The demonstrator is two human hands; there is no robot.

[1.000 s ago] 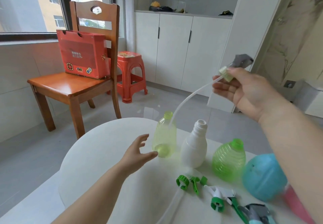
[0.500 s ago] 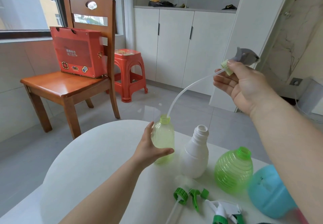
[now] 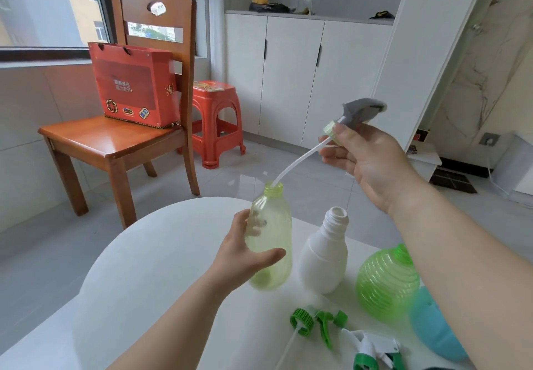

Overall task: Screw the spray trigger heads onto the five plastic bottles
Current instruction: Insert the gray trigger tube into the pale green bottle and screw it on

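Left hand [image 3: 242, 257] grips bottle [image 3: 271, 242] | right hand [image 3: 372, 162] pinches trigger head [image 3: 357, 111], tube in neck

Five bottles and their spray heads on the white table, one head half fitted.

The pale yellow-green bottle [image 3: 271, 237] stands upright in the left hand [image 3: 245, 257]; a grey spray trigger head [image 3: 357, 111] with a light green collar, pinched in the right hand [image 3: 372, 162], sends its white dip tube [image 3: 300, 160] into the open neck. Just right of the left hand stand a capless white bottle [image 3: 324, 257], a ribbed green bottle [image 3: 386, 280] and a blue bottle [image 3: 432, 329]; below lie a green trigger head [image 3: 317, 320] and a white-and-green trigger head [image 3: 375, 352].
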